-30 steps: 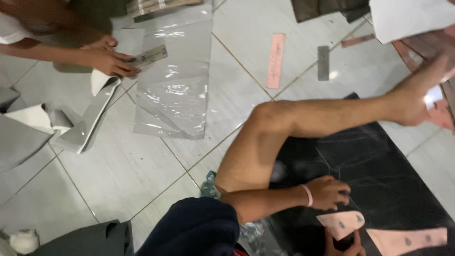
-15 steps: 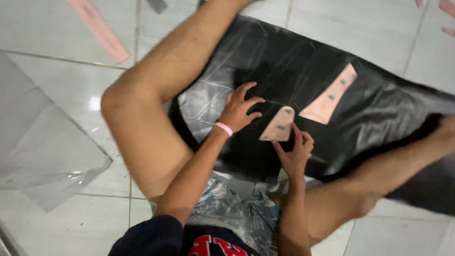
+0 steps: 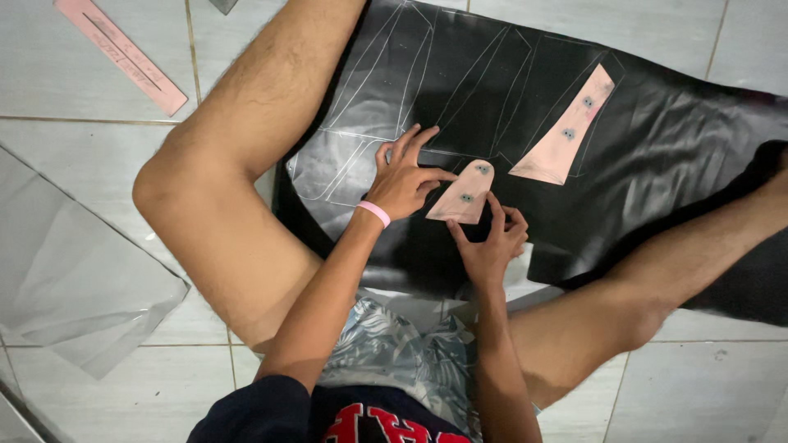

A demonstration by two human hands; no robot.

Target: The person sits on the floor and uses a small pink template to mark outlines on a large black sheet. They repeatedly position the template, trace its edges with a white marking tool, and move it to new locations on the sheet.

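The person sits on the tiled floor [image 3: 98, 123] with a sheet of black material [image 3: 657, 148] spread between the legs. The left hand [image 3: 406, 176] lies flat on the sheet, its fingers spread and pressing down, the index finger reaching toward the small pink template [image 3: 465, 193]. This template, rounded at the top and with two dark holes, rests on the black material just right of that hand. The right hand [image 3: 491, 242] holds its lower edge, fingers bent and pinching the near corner; whether a marking tool is inside this hand cannot be told. A longer pink template [image 3: 566, 131] lies further right on the same sheet, close to white traced outlines [image 3: 386, 90]. To do this placing well, the template should probably sit flat, near to the lines already drawn but not crossing them, and the left hand should keep the sheet smooth so nothing slips. A pink ruler [image 3: 123, 53] and clear plastic sheet [image 3: 74, 279] lie on the floor, well apart.
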